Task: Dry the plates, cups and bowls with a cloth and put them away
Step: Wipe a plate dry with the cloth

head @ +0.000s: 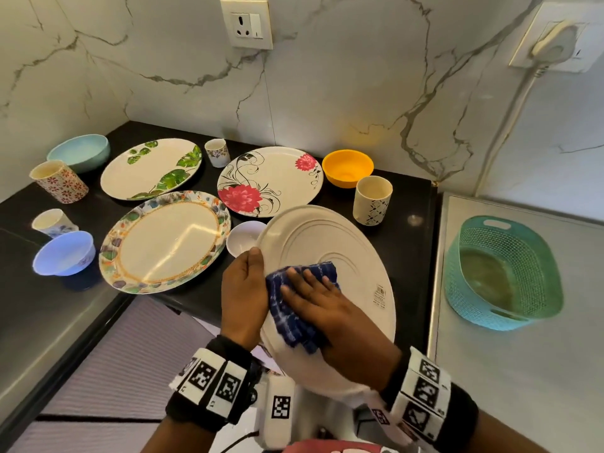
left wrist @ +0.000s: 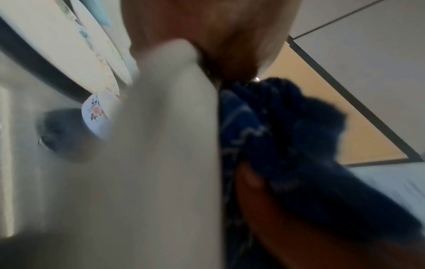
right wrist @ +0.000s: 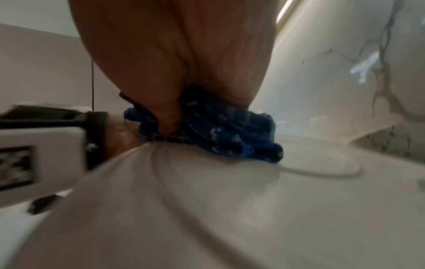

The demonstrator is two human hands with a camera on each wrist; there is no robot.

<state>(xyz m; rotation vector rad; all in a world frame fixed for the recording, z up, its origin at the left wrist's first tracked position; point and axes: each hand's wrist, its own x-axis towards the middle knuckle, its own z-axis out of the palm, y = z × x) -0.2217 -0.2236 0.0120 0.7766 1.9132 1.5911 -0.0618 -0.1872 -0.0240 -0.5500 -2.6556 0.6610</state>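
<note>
I hold a white plate [head: 330, 243] tilted up over the counter's front edge, its ridged underside facing me. My left hand [head: 245, 279] grips its left rim, thumb on the edge. My right hand [head: 313, 289] presses a folded blue patterned cloth [head: 294, 322] flat against the lower part of the plate, fingers spread straight. In the left wrist view the plate [left wrist: 161, 163] is edge-on, with the cloth [left wrist: 287, 127] behind it. The right wrist view shows the cloth [right wrist: 218, 131] bunched under my palm on the plate [right wrist: 207, 209].
On the black counter [head: 408, 204] lie a leaf plate [head: 150, 168], a red-flower plate [head: 269, 181] and a floral-rim plate [head: 165, 241]. Around them stand a small white bowl [head: 243, 238], a yellow bowl [head: 347, 167], two bluish bowls and several cups. A teal basket [head: 503, 273] sits on the right.
</note>
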